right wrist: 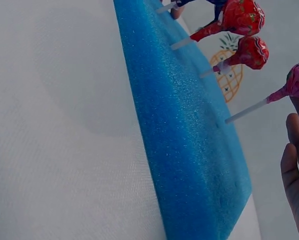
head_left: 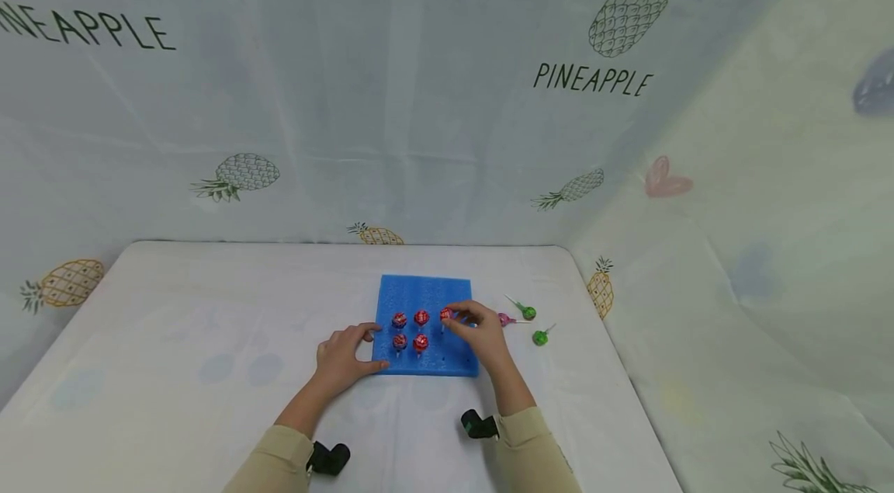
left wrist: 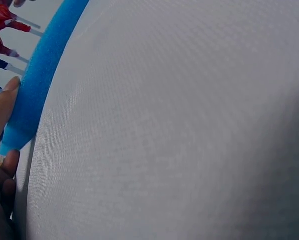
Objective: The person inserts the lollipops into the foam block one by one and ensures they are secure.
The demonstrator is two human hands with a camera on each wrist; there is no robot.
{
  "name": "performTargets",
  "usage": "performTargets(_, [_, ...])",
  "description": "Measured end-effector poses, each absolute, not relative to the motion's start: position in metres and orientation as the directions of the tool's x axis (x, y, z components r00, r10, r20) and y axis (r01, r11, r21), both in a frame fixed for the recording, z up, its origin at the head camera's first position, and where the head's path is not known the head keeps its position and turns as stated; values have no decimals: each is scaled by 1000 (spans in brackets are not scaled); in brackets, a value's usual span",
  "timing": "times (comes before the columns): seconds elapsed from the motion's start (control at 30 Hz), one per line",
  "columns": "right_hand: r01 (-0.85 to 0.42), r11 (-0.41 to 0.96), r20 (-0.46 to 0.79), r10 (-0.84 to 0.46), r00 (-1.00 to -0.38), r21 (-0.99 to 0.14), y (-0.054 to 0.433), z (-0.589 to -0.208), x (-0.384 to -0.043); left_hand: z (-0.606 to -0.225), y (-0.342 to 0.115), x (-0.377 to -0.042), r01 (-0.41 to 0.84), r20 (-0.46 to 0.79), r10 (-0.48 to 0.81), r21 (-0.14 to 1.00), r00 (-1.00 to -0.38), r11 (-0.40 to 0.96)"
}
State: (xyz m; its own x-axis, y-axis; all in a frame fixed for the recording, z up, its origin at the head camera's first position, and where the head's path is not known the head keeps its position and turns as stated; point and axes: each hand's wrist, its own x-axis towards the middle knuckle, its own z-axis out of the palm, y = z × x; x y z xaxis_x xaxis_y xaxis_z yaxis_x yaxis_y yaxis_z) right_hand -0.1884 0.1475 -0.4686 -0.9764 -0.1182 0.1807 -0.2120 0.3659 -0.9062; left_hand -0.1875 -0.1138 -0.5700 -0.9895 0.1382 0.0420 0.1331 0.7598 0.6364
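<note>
A blue foam board (head_left: 426, 291) lies on the table with several wrapped lollipops standing upright in it by their sticks. Among them is a red lollipop (head_left: 421, 343) in the front row. My right hand (head_left: 482, 328) pinches another lollipop (right wrist: 297, 82) by its round head between thumb and fingers. In the right wrist view, that lollipop's white stick meets the top of the board. At the board's left side, my left hand (head_left: 344, 357) holds the edge, thumb near the front corner and fingers farther back. Part of the left hand is cut off in the left wrist view.
Right of the board lie loose lollipops: a green one (head_left: 528, 313), a second green one (head_left: 541, 338) and a pink one (head_left: 504, 319) partly behind the right hand. The white-covered table (head_left: 209, 307) meets a pineapple-print curtain (head_left: 419, 128) at its back edge.
</note>
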Motion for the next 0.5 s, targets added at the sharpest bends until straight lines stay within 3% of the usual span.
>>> performTargets(0.5, [-192,369,174,-83,-981,-909,147,-475,-189,-570,-113,-188,141,55,138,642,-989,754])
